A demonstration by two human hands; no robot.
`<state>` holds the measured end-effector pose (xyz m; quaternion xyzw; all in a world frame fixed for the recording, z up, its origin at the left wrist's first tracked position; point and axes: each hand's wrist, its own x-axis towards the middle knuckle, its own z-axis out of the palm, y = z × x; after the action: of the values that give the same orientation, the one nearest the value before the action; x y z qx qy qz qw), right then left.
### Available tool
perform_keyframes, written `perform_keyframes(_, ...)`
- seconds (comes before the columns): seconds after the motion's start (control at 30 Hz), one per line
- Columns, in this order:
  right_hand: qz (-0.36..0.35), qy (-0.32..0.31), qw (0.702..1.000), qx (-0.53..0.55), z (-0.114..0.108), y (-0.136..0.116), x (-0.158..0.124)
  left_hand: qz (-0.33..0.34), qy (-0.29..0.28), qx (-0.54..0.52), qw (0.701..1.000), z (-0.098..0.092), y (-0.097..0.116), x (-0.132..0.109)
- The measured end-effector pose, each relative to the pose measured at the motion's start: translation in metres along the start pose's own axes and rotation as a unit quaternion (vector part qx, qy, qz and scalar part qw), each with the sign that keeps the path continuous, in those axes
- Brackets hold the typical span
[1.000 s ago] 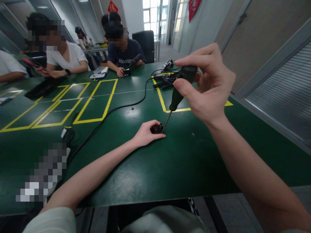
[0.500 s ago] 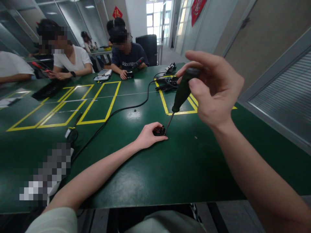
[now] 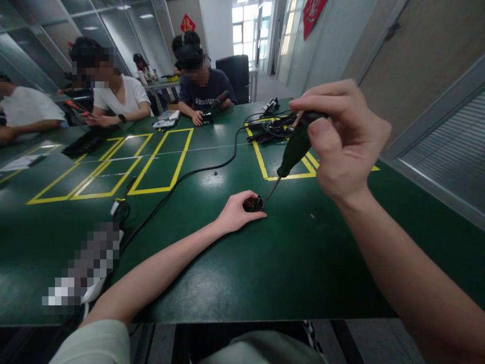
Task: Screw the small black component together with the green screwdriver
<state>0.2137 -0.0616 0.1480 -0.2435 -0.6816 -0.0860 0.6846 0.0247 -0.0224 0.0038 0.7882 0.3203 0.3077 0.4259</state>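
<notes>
On the green table [image 3: 212,253], my left hand [image 3: 239,212] is closed round a small black part [image 3: 256,203], thumb in front and fingers behind. My right hand [image 3: 343,139] grips the top of a dark green screwdriver [image 3: 295,149] between thumb and fingers. The screwdriver leans to the right, and its thin metal tip meets the small black part beside my left fingertips. Much of the black part is hidden by my left hand.
A black cable [image 3: 197,171] crosses the table to a pile of black parts [image 3: 271,130] at the back. Left of my forearm lies a blurred-out object [image 3: 85,265]. Several people sit across the table, one in a dark shirt [image 3: 208,91]. Yellow tape rectangles mark the tabletop.
The whole view has shifted slightly, so things appear farther right. The screwdriver leans more to the right, its handle lower, with my right hand moved along. My left hand keeps its hold.
</notes>
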Motion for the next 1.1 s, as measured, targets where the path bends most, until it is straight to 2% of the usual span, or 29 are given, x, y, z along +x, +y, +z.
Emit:
perform_keyframes(0.1,0.0,0.009,0.999,-0.034,0.0003,0.0016,-0.0001,0.001,0.001,-0.001,1.0,0.0012,-0.0023,0.0006)
perform_keyframes(0.27,0.01,-0.008,0.999,0.031,0.0003,0.0037,-0.001,0.006,-0.004,-0.002,1.0,0.002,-0.0032,0.0017)
perform_keyframes(0.43,-0.02,0.01,0.999,-0.035,-0.0007,0.0055,-0.0002,0.009,0.0,0.006,1.0,0.0017,-0.0025,0.002)
perform_keyframes(0.57,0.027,0.002,0.999,0.034,0.0008,0.005,-0.0013,0.01,0.0,0.008,1.0,0.0015,-0.0022,0.0019)
perform_keyframes(0.63,0.026,0.001,0.998,0.051,0.0005,0.004,-0.0013,0.009,-0.002,0.008,1.0,0.0015,-0.0023,0.002)
perform_keyframes(0.8,0.004,0.005,1.0,-0.028,-0.0012,0.0023,-0.0006,0.007,-0.001,0.007,1.0,0.0014,-0.0017,0.002)
perform_keyframes(0.9,0.026,0.0,0.999,0.03,0.0003,0.004,-0.0016,0.006,-0.001,0.004,1.0,0.0011,-0.0008,0.0015)
perform_keyframes(1.0,0.0,0.005,0.998,0.064,0.001,0.0067,-0.0016,0.008,-0.002,0.001,1.0,0.0007,-0.0009,0.0013)
perform_keyframes(1.1,-0.037,0.009,0.999,-0.007,-0.0006,0.0064,-0.0005,0.009,-0.001,0.004,1.0,0.0012,-0.0025,0.0015)
